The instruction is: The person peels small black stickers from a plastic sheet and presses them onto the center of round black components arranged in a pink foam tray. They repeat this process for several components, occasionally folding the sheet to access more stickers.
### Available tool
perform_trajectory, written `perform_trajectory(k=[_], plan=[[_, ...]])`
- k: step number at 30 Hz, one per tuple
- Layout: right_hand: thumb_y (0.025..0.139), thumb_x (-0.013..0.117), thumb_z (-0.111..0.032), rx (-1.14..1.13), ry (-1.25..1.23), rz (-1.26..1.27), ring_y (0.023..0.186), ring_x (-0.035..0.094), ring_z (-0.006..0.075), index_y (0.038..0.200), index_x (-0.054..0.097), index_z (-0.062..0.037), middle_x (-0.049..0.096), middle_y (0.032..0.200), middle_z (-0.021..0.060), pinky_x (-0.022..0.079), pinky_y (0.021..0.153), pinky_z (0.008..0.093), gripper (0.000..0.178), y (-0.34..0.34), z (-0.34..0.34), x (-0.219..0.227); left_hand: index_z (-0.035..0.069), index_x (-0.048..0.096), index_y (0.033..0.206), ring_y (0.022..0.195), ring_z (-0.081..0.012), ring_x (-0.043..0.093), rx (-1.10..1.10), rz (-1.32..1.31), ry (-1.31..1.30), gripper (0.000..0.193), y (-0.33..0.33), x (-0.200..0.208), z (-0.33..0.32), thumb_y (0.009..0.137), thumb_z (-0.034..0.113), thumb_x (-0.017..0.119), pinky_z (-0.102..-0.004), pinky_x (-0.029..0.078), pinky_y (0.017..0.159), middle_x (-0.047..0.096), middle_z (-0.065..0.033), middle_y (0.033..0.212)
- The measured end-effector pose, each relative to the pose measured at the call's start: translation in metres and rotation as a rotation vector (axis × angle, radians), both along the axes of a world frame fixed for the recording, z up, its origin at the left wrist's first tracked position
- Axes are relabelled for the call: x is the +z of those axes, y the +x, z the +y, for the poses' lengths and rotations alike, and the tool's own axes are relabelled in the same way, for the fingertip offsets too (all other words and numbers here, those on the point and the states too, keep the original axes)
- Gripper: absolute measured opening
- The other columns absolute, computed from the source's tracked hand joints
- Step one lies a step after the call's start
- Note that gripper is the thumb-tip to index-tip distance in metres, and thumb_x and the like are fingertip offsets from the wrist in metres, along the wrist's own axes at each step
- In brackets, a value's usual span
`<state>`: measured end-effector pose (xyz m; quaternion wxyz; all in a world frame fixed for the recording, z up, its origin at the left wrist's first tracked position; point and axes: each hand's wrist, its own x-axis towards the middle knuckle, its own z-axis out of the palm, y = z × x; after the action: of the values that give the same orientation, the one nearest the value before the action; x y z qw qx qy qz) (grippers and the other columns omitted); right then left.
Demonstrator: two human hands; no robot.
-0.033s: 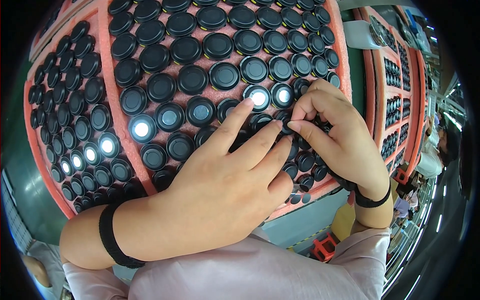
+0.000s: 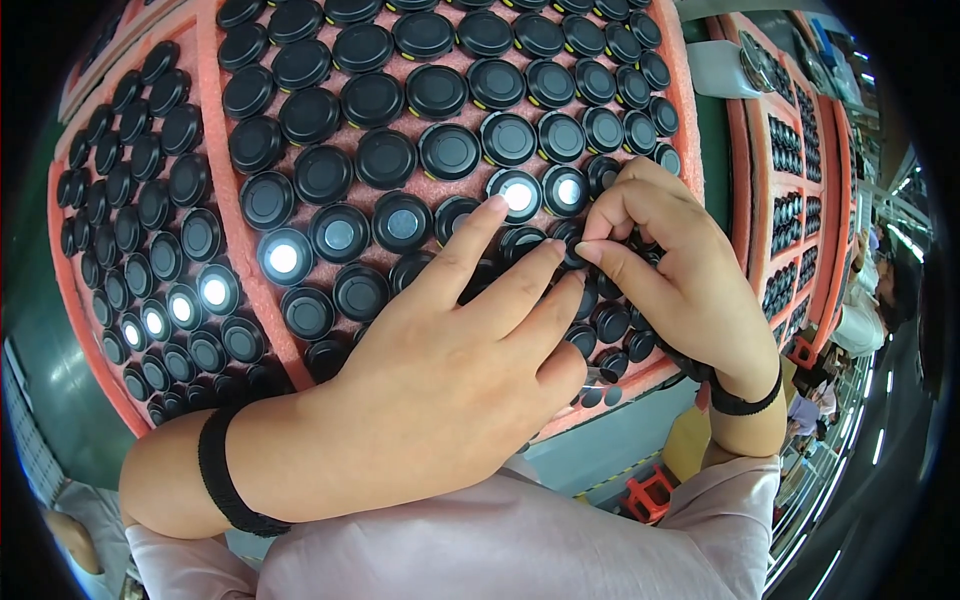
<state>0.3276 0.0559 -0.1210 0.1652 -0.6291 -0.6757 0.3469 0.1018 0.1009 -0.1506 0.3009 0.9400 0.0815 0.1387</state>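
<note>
Rows of round black capped parts (image 2: pixel 386 158) fill a pink foam tray (image 2: pixel 213 110). Several of their flat tops shine bright white under the light. Over the middle rows lies my left hand (image 2: pixel 455 345), fingers stretched and apart, its fingertips resting on or just above the parts. My right hand (image 2: pixel 675 265) is at the right side of the same section, thumb and index fingertip pinched together beside a black part (image 2: pixel 566 240). Anything between those fingertips is too small or hidden to make out. My left hand covers several parts beneath it.
A foam divider splits off a left section with more black parts (image 2: pixel 153 203). To the right stand further pink trays (image 2: pixel 760 180) and a white translucent container (image 2: pixel 718 70). A red stool (image 2: pixel 650 495) is below the tray's near edge. Other people sit at the far right.
</note>
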Motion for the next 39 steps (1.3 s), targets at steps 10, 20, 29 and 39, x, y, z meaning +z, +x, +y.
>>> perform_trajectory(k=[10,20,29,39], plan=[[0.085,0.071,0.001,-0.019,0.014,-0.042,0.080,0.051,0.0197,0.090,0.061,0.0000,0.050,0.085,0.0059,0.041,0.070,0.0309,0.011,-0.004,0.000,-0.001,0.011,0.065,0.083,0.131,-0.0312,0.051,-0.001,0.012,-0.009,0.020,0.001,0.001,-0.001,0.078,0.029,0.072,-0.0680,0.029,0.114,0.062,-0.0128,0.125],[0.085,0.070,0.002,-0.072,0.013,-0.093,0.080,0.050,0.0169,0.097,0.061,-0.0016,0.052,0.087,0.0039,0.041,0.070,0.0288,0.016,-0.008,-0.002,0.001,0.010,0.065,0.083,0.132,-0.0315,0.051,-0.009,0.008,-0.006,0.020,0.001,0.000,-0.001,0.078,0.028,0.071,-0.0680,0.029,0.114,0.062,-0.0138,0.125],[0.085,0.071,0.001,-0.156,-0.001,0.082,0.080,0.050,0.0148,0.097,0.061,-0.0016,0.054,0.088,0.0035,0.040,0.071,0.0265,0.016,-0.004,-0.013,0.027,0.008,0.066,0.086,0.121,-0.0309,0.058,0.029,-0.054,0.016,0.017,0.001,0.003,0.001,0.079,0.023,0.070,-0.0574,0.038,0.110,0.065,-0.0142,0.120],[0.076,0.079,0.004,-0.027,-0.042,0.103,0.084,0.063,0.0266,0.094,0.066,-0.0013,0.064,0.094,0.0117,0.049,0.065,0.0338,0.023,0.001,-0.043,0.047,0.006,0.068,0.101,0.077,-0.0204,0.058,0.103,-0.002,0.064,0.028,-0.005,0.010,0.004,0.080,0.023,0.072,-0.0349,0.044,0.067,0.059,-0.0047,0.090]])
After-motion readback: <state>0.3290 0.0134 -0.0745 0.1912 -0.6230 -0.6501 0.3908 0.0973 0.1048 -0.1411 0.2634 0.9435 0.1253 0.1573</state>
